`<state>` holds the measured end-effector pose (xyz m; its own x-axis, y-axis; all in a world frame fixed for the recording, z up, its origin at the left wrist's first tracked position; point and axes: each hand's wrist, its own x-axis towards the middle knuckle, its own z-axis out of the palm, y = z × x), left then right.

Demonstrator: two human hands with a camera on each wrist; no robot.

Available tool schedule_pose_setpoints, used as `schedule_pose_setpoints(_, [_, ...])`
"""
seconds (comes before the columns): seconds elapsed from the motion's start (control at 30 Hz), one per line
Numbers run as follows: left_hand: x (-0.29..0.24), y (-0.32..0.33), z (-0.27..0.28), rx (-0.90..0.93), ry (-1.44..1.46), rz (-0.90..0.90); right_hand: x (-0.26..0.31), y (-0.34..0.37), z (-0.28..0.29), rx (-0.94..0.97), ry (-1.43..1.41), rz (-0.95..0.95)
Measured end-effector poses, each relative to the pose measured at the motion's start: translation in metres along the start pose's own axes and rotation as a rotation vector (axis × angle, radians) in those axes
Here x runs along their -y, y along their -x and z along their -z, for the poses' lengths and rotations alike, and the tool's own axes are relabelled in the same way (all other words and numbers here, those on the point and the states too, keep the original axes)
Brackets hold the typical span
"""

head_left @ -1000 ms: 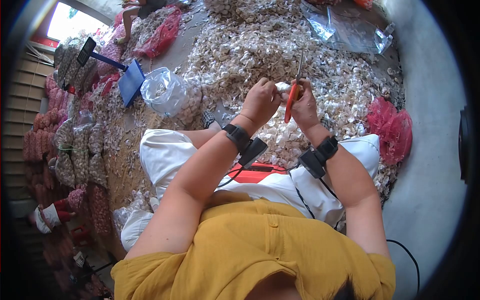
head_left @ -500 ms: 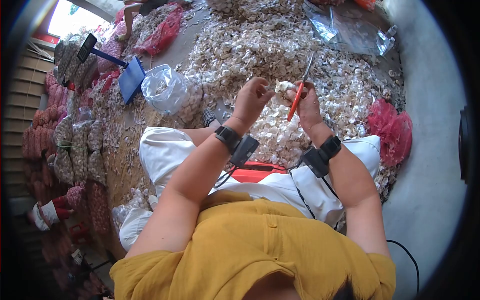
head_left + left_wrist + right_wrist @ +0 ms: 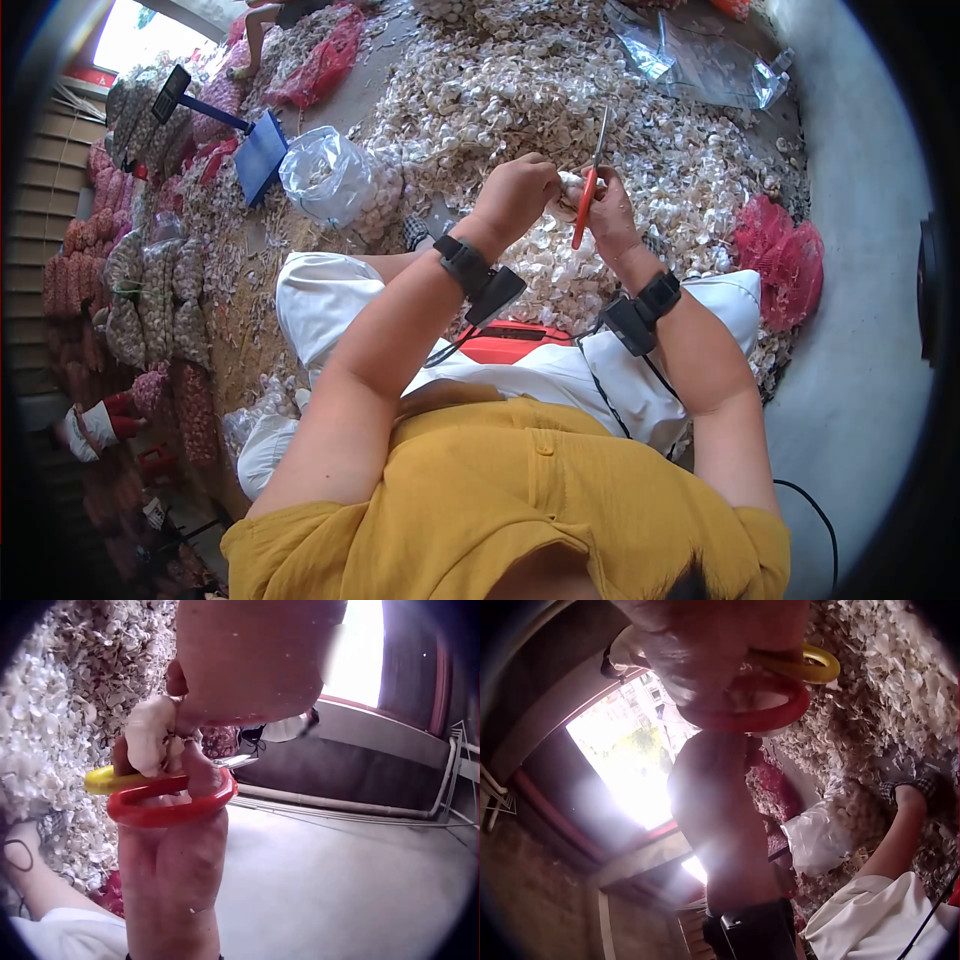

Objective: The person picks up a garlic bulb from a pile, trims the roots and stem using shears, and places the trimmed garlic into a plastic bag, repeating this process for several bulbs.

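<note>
A whitish garlic bulb (image 3: pixel 568 188) sits between the two hands above the peel heap. My right hand (image 3: pixel 611 213) holds it together with orange-red scissors (image 3: pixel 584 212), whose blades point away from the body. Curled fingers of my left hand (image 3: pixel 515 198) pinch the bulb's near-left side. In the left wrist view, the bulb (image 3: pixel 148 735) rests against the right hand's fingers, beside the scissors' red loop (image 3: pixel 154 817) and yellow loop. The right wrist view has the scissors (image 3: pixel 784 712) hanging on my right hand (image 3: pixel 712 645); the bulb is hidden there.
Garlic and loose peels (image 3: pixel 500 90) spread beyond the hands. Left stand a clear plastic bag (image 3: pixel 325 180), a blue scale (image 3: pixel 262 160) and stacked net sacks (image 3: pixel 160 300). A pink net (image 3: pixel 778 262) lies right, near the wall (image 3: pixel 870 300). Another person's legs show top left.
My left hand was at the bulb, came away with fingers spread, and is back against it now. The scissors tilted right, then swung upright again in my right hand.
</note>
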<state>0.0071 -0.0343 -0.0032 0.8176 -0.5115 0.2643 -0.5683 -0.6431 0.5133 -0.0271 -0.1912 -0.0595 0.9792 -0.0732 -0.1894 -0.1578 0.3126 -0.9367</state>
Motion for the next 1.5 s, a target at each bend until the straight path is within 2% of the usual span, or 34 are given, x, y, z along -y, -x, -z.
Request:
schedule_pose_setpoints(0.23, [0.003, -0.006, 0.001, 0.052, -0.055, -0.155, 0.004, 0.004, -0.002, 0.026, -0.136, -0.127])
schedule_pose_setpoints(0.37, [0.009, -0.009, -0.002, 0.029, -0.061, -0.195, 0.002, 0.002, 0.001, 0.029, -0.134, -0.151])
schedule_pose_setpoints(0.4, [0.013, -0.010, -0.003, 0.029, -0.061, -0.195, 0.000, 0.000, 0.002, 0.039, -0.071, -0.108])
schedule_pose_setpoints(0.5, [0.027, -0.008, -0.005, -0.093, 0.137, 0.060, 0.001, 0.000, 0.001, 0.087, -0.010, -0.035])
schedule_pose_setpoints(0.53, [0.032, -0.006, -0.006, -0.093, 0.137, 0.061, 0.004, 0.001, 0.001, 0.124, -0.009, -0.004])
schedule_pose_setpoints(0.6, [0.044, 0.001, -0.009, -0.105, 0.275, 0.375, 0.010, 0.006, -0.004, 0.138, -0.022, 0.015])
schedule_pose_setpoints(0.63, [0.045, 0.003, -0.006, -0.044, 0.514, 0.489, 0.012, 0.007, -0.005, 0.150, -0.035, 0.035])
schedule_pose_setpoints(0.67, [0.043, 0.003, -0.007, -0.042, 0.514, 0.489, 0.011, 0.006, -0.005, 0.150, -0.036, 0.035])
schedule_pose_setpoints(0.73, [0.027, 0.008, -0.005, 0.035, 0.892, 0.539, 0.009, 0.003, -0.004, 0.122, -0.052, 0.004])
schedule_pose_setpoints(0.77, [0.011, 0.009, 0.003, 0.120, 0.924, 0.537, 0.009, 0.004, -0.003, 0.124, -0.052, 0.002])
schedule_pose_setpoints(0.8, [0.012, 0.009, 0.003, 0.117, 0.924, 0.538, 0.009, 0.004, -0.001, 0.143, -0.034, -0.010])
schedule_pose_setpoints(0.87, [0.016, 0.010, -0.001, 0.330, 0.757, 0.423, 0.011, 0.004, -0.002, 0.165, -0.012, -0.020])
schedule_pose_setpoints(0.9, [0.023, 0.010, -0.007, 0.294, 0.805, 0.340, 0.012, 0.006, -0.002, 0.185, -0.048, 0.003])
schedule_pose_setpoints(0.97, [0.029, 0.007, -0.009, 0.257, 0.902, 0.370, 0.016, 0.009, -0.002, 0.203, -0.083, 0.025])
schedule_pose_setpoints(1.03, [0.029, 0.009, -0.007, 0.218, 1.051, 0.409, 0.023, 0.011, -0.002, 0.247, 0.165, 0.118])
schedule_pose_setpoints(1.27, [0.027, 0.007, 0.007, 0.240, 0.825, 0.309, 0.026, 0.013, -0.001, 0.351, 0.082, 0.096])
schedule_pose_setpoints(1.33, [0.025, 0.009, 0.007, 0.131, 0.719, 0.358, 0.028, 0.015, -0.004, 0.411, 0.045, 0.150])
schedule_pose_setpoints(1.47, [0.036, 0.027, -0.010, 0.125, 0.683, 0.309, 0.025, 0.016, -0.004, 0.471, 0.088, 0.188])
schedule_pose_setpoints(1.5, [0.038, 0.031, -0.013, 0.080, 0.883, 0.457, 0.025, 0.014, -0.004, 0.424, 0.068, 0.179])
